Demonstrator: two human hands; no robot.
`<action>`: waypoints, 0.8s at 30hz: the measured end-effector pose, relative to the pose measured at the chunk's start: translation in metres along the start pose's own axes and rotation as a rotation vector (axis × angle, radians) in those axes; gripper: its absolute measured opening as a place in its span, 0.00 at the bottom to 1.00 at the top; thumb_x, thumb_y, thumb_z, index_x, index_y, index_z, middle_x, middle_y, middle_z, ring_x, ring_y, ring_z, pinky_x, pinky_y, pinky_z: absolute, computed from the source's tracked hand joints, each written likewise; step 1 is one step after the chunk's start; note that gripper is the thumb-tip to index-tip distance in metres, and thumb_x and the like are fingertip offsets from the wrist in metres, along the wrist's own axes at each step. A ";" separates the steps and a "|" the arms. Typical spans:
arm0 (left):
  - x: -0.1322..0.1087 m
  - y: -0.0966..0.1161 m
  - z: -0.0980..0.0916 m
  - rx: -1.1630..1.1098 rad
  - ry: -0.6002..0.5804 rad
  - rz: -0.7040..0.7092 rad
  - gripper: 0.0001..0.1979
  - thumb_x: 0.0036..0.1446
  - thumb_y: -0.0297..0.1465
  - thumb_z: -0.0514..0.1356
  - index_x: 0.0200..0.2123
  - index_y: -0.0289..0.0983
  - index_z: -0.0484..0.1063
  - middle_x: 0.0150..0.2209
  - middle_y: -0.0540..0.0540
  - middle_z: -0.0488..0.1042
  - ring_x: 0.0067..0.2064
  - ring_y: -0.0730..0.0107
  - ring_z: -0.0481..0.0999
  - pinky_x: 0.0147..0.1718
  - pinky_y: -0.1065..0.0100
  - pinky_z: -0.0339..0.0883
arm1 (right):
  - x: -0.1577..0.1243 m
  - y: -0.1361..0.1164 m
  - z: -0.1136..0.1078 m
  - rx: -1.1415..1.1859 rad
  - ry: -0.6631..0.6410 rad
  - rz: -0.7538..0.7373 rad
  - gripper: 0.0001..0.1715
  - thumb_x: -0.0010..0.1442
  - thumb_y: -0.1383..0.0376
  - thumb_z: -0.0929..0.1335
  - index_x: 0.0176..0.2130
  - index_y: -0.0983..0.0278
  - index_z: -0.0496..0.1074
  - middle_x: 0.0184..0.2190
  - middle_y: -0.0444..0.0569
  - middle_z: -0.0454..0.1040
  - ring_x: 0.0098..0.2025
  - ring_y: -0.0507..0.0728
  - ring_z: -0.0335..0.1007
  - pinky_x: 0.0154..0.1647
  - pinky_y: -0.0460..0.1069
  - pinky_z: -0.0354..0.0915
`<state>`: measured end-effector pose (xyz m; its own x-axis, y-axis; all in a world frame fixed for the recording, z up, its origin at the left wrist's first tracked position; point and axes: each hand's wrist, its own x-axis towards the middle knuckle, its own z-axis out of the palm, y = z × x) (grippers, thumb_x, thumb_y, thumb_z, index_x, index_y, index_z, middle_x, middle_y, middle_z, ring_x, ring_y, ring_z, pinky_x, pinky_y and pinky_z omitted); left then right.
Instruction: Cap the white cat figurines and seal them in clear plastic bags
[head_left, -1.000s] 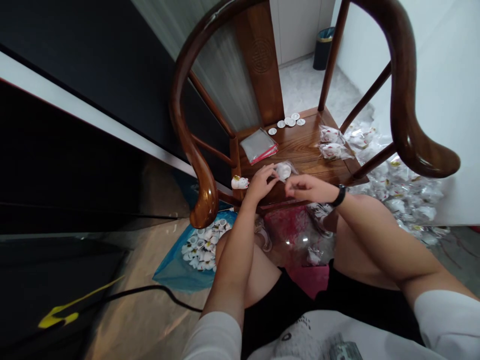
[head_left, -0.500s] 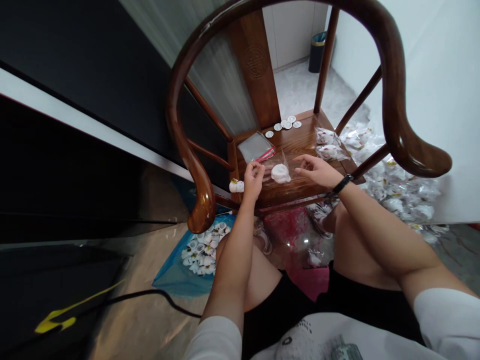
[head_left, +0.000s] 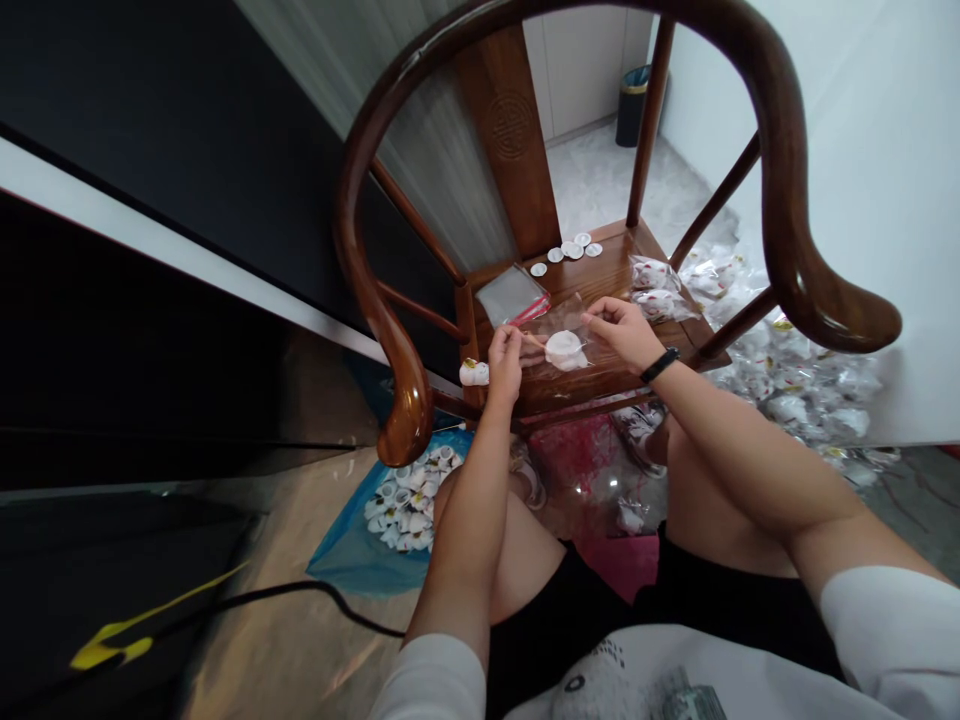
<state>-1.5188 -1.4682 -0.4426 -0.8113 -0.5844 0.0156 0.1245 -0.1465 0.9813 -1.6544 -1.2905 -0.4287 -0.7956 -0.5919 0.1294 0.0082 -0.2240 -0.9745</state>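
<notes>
In the head view, I'm holding both hands over the seat of a wooden armchair (head_left: 592,385). My left hand (head_left: 505,365) is closed in a pinch on the left edge of a clear bag (head_left: 559,335), and a thin tan strip (head_left: 534,341) is running from those fingers toward the middle of the bag. My right hand (head_left: 621,335) is pinching the bag's right edge. A white piece (head_left: 564,347) is sitting inside the bag, between my hands and just above the seat. Beside my left hand, a white figurine (head_left: 474,373) is resting on the seat's edge. Small white discs (head_left: 566,250) are lying near the backrest, next to a flat packet (head_left: 512,296). Two filled bags (head_left: 654,285) are lying by my right hand. Below the seat, white pieces (head_left: 401,510) are heaped on a blue sheet (head_left: 345,560), and more filled bags (head_left: 795,385) are piled on the floor.
</notes>
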 end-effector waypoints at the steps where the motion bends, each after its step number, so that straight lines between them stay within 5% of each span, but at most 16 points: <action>1: 0.000 0.000 0.000 0.001 0.010 0.005 0.24 0.61 0.54 0.67 0.38 0.42 0.64 0.36 0.48 0.83 0.41 0.61 0.86 0.37 0.63 0.81 | -0.001 0.001 0.002 0.070 0.026 0.039 0.26 0.49 0.47 0.81 0.32 0.62 0.72 0.20 0.39 0.68 0.20 0.48 0.55 0.20 0.45 0.48; 5: 0.005 0.000 -0.003 0.043 0.132 0.141 0.22 0.61 0.52 0.67 0.36 0.41 0.67 0.37 0.49 0.81 0.38 0.70 0.82 0.34 0.71 0.78 | -0.003 0.003 0.006 0.270 0.078 0.147 0.29 0.43 0.50 0.83 0.33 0.61 0.71 0.19 0.39 0.72 0.17 0.46 0.57 0.16 0.43 0.50; 8: 0.008 0.001 -0.005 0.103 0.207 0.232 0.22 0.59 0.49 0.71 0.30 0.39 0.68 0.29 0.54 0.73 0.29 0.79 0.74 0.27 0.79 0.70 | -0.004 0.001 0.007 0.330 0.089 0.202 0.26 0.45 0.54 0.83 0.33 0.61 0.70 0.20 0.40 0.74 0.17 0.46 0.62 0.15 0.41 0.55; 11: 0.007 0.004 -0.006 0.061 0.134 0.148 0.23 0.58 0.50 0.71 0.30 0.40 0.67 0.19 0.59 0.61 0.18 0.81 0.63 0.17 0.78 0.57 | -0.005 -0.002 0.007 0.368 0.086 0.268 0.23 0.49 0.57 0.81 0.33 0.60 0.68 0.23 0.42 0.78 0.21 0.50 0.73 0.20 0.42 0.67; 13: 0.003 0.007 -0.006 0.018 0.076 0.061 0.23 0.58 0.51 0.70 0.33 0.41 0.66 0.17 0.60 0.62 0.16 0.79 0.66 0.16 0.77 0.54 | -0.006 -0.004 0.008 0.385 0.089 0.295 0.21 0.50 0.58 0.79 0.33 0.60 0.66 0.22 0.41 0.78 0.22 0.51 0.76 0.22 0.43 0.71; 18: -0.004 0.010 -0.002 -0.059 0.062 -0.101 0.23 0.56 0.49 0.70 0.34 0.41 0.63 0.22 0.55 0.76 0.26 0.68 0.84 0.23 0.76 0.68 | -0.010 -0.003 0.012 0.374 0.108 0.296 0.24 0.46 0.57 0.81 0.31 0.61 0.67 0.21 0.42 0.78 0.20 0.52 0.76 0.19 0.43 0.71; 24: -0.003 0.005 0.004 -0.063 0.138 -0.085 0.28 0.53 0.54 0.72 0.32 0.40 0.63 0.21 0.54 0.76 0.27 0.67 0.85 0.25 0.75 0.73 | -0.014 0.002 0.020 0.304 0.144 0.227 0.35 0.41 0.47 0.85 0.28 0.60 0.64 0.20 0.43 0.76 0.16 0.49 0.70 0.15 0.42 0.65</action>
<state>-1.5178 -1.4639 -0.4374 -0.7349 -0.6712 -0.0971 0.0980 -0.2469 0.9641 -1.6311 -1.2983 -0.4290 -0.8295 -0.5428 -0.1315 0.3553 -0.3313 -0.8741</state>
